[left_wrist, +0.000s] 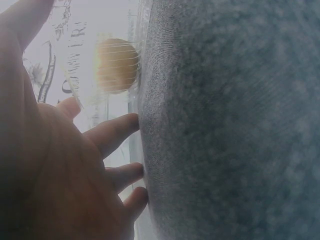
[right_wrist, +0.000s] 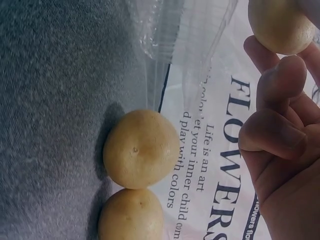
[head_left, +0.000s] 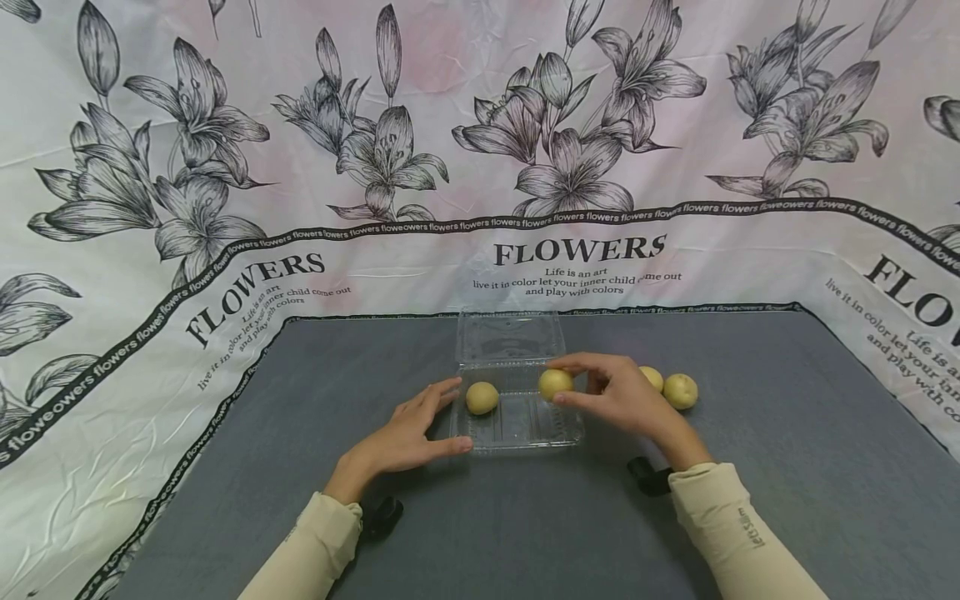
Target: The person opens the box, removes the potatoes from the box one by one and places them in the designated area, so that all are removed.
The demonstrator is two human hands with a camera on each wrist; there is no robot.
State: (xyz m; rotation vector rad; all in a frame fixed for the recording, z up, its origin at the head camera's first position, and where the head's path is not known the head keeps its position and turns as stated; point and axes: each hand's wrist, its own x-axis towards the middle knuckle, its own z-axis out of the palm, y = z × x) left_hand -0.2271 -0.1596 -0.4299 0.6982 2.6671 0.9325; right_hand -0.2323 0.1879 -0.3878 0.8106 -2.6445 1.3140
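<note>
A clear plastic clamshell box [head_left: 517,421] lies on the table with its lid [head_left: 510,337] tipped back. One round yellow potato [head_left: 482,398] rests in its left part. My right hand [head_left: 626,396] pinches a second potato [head_left: 557,385] between thumb and fingers over the box's right side; the right wrist view shows this potato [right_wrist: 281,25] at the top. Along the box's left side, my left hand [head_left: 412,425] lies with its fingers spread and fairly straight. Its fingertips [left_wrist: 131,120] are at the box's edge, holding nothing.
Two more potatoes, one nearer [right_wrist: 141,149] and one beside it [right_wrist: 131,216], sit touching on the grey tabletop [head_left: 510,525], right of the box. A white cloth [head_left: 420,275] printed with flowers and lettering stands behind the table and at both sides.
</note>
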